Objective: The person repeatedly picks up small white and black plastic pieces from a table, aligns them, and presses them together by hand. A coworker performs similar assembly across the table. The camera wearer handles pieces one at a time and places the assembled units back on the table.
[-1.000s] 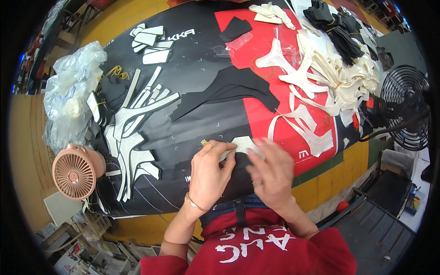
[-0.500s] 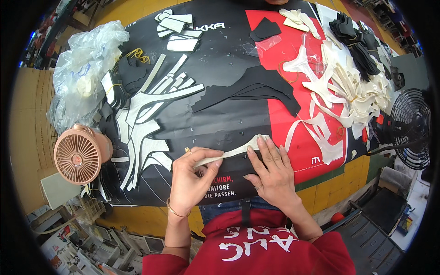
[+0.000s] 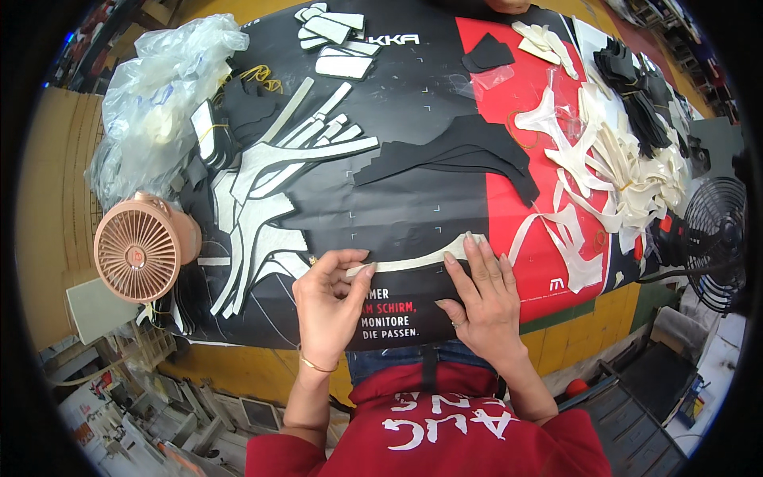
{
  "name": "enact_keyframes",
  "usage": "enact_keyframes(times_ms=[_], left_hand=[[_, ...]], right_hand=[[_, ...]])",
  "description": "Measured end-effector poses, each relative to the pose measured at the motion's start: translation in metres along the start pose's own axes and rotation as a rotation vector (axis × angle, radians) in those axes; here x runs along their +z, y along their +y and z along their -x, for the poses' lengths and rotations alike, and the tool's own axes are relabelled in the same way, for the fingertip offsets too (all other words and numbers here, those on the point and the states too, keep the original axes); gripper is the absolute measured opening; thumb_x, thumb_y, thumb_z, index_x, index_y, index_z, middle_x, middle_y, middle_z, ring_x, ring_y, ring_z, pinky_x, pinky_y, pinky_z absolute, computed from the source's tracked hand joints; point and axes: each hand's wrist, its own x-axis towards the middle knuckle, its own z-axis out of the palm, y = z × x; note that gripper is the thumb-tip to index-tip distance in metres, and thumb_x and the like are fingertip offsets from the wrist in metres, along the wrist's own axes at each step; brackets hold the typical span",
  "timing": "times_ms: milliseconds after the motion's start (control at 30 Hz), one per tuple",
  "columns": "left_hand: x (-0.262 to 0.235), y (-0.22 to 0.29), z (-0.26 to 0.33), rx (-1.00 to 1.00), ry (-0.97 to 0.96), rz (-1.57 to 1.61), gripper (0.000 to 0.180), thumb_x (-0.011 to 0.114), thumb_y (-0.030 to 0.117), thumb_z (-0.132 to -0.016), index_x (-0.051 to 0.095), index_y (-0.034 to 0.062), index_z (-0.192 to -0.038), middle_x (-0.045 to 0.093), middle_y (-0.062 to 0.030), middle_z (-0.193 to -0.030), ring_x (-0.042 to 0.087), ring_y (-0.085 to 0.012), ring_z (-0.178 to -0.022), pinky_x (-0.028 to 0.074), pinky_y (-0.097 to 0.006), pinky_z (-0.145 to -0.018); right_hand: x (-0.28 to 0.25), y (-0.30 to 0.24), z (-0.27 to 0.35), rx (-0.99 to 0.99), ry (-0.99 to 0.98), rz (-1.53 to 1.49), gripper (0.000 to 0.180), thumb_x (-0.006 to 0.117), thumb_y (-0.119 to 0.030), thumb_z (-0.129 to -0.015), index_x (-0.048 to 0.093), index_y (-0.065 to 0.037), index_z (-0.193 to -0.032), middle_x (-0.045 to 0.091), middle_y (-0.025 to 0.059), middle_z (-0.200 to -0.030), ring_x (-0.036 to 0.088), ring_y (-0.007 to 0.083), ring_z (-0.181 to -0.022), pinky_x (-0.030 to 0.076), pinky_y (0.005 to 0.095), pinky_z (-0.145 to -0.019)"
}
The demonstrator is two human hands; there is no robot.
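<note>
One cream strip (image 3: 409,261) lay across the desk (image 3: 405,219), near the black pieces (image 3: 457,155). The left hand (image 3: 328,299) had its grip pinched closed on the narrow end; the right hand (image 3: 486,307), fingers outstretched, rested fingertips on the wider end.

Bright, even light, soft sheen on the black mat (image 3: 421,91), strong fisheye curvature toward dark edges

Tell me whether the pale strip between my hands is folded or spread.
Spread: the pale strip runs from the left hand to under the right hand, no fold visible between.
</note>
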Motion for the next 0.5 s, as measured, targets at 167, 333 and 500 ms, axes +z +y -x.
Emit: enact_keyframes(times_ms=[167,333,500], left_hand=[[0.0038,-0.0012,0.0013,0.047,0.062,-0.050,0.021,0.074,-0.002,-0.087,0.068,-0.0062,-0.106,0.070,-0.0067,-0.080,0.066,-0.0062,-0.066,0.052,-0.019,-0.058],[0.0044,0.0029,0.0008,0.037,0.066,-0.018,0.024,0.073,-0.003,-0.087,0.066,-0.0056,-0.109,0.069,-0.0058,-0.079,0.066,-0.0066,-0.065,0.052,-0.020,-0.057],[0.0059,0.0043,-0.0001,0.041,0.076,-0.047,0.025,0.074,-0.004,-0.086,0.065,-0.0050,-0.109,0.069,-0.0056,-0.078,0.066,-0.0068,-0.063,0.052,-0.020,-0.055]], right_hand=[[0.0015,0.0012,0.0004,-0.002,0.007,-0.006,0.058,0.060,-0.046,-0.096,0.054,-0.017,-0.146,0.046,0.0137,-0.155,0.041,0.0308,-0.144,0.029,0.0481,-0.117],[0.0015,0.0002,0.0013,0.008,-0.012,0.012,0.058,0.058,-0.047,-0.096,0.054,-0.017,-0.146,0.044,0.0146,-0.155,0.041,0.0313,-0.144,0.027,0.0480,-0.118],[0.0006,-0.0003,0.0007,0.016,-0.022,0.013,0.058,0.058,-0.047,-0.097,0.054,-0.017,-0.146,0.044,0.0151,-0.156,0.041,0.0324,-0.144,0.027,0.0487,-0.117]])
